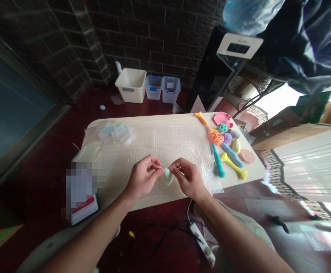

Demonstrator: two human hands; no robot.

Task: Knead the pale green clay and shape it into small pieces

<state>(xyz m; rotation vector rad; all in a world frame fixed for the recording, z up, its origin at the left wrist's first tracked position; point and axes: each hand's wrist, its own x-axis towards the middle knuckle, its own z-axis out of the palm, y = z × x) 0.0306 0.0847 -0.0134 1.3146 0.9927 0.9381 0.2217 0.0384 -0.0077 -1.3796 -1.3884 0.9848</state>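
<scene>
Pinched between the fingertips of both hands is a small pale green piece of soft clay, with a thin curved part hanging below. My left hand has thumb and index finger closed on its left side. From the right, my right hand grips it the same way. Both hands are over a sheet of bubble wrap on the pale table. To the right lie coloured clay shapes, among them a teal stick, a yellow bone-like piece and an orange patterned lump.
Crumpled clear plastic bags lie at the table's far left. A white basket and clear bins stand on the floor beyond. Below the near edge are a power strip and cables. Cardboard boxes sit at the right.
</scene>
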